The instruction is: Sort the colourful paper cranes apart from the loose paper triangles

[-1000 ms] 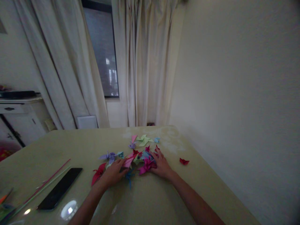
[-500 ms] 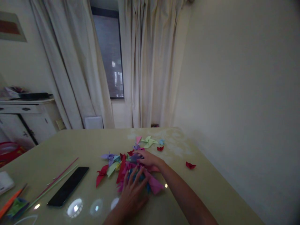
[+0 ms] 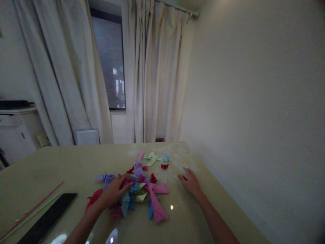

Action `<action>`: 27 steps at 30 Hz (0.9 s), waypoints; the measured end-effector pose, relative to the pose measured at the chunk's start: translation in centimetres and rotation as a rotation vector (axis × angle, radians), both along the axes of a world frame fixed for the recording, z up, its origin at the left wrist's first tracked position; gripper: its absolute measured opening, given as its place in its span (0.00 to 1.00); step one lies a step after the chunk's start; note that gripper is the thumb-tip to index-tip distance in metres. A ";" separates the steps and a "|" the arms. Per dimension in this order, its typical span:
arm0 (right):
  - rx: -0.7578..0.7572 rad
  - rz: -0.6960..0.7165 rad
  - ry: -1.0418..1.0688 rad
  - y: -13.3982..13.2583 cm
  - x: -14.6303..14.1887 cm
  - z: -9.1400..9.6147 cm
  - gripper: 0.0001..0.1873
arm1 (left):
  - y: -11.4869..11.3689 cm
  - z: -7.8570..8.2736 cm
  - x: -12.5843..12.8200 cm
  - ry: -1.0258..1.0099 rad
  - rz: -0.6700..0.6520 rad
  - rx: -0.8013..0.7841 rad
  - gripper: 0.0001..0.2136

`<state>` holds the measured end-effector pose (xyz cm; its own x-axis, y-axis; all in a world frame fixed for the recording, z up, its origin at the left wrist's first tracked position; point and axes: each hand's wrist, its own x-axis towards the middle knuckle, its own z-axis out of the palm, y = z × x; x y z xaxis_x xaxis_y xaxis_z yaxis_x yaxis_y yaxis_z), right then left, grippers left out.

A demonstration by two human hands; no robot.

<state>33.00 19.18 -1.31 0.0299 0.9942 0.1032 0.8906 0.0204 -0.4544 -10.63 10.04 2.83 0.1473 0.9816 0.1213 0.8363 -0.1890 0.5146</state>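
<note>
A heap of folded paper origami (image 3: 139,186) in pink, blue, purple, green and red lies on the table. My left hand (image 3: 116,191) rests on the left part of this heap, fingers stretched out over the pieces. Off to the right, my right hand (image 3: 191,182) is low over the table, its fingers apart; no piece shows in it, though the space under the palm is hidden. Between the hand and the heap's far end lies a small red origami piece (image 3: 165,166). A pale green paper pinwheel (image 3: 152,158) and a small blue piece (image 3: 166,158) lie behind.
A black phone (image 3: 48,218) lies at the left on the glossy table (image 3: 76,162), beside a pink stick (image 3: 33,208) and a green stick (image 3: 38,211). A wall (image 3: 254,118) runs along the right side. Curtains (image 3: 152,84) hang beyond the far edge.
My right hand has left the heap and moved right, to where a single red piece lay; that piece is out of sight now. My left hand has shifted left on the heap. The view has turned right.
</note>
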 end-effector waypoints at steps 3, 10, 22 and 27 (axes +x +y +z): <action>0.091 0.316 0.187 0.9 -8.4 -0.2 0.35 | -4.6 -3.6 1.4 -0.055 0.079 0.111 0.32; -0.096 0.777 0.310 1.7 -23.8 3.0 0.20 | -10.3 -10.6 5.2 0.175 -0.009 0.184 0.49; -0.149 0.527 0.270 -4.8 -7.4 4.3 0.41 | 5.8 4.8 2.0 0.372 0.219 0.055 0.34; -0.152 0.624 0.015 -9.1 -7.4 3.4 0.70 | 5.3 3.1 0.6 0.314 0.270 -0.041 0.32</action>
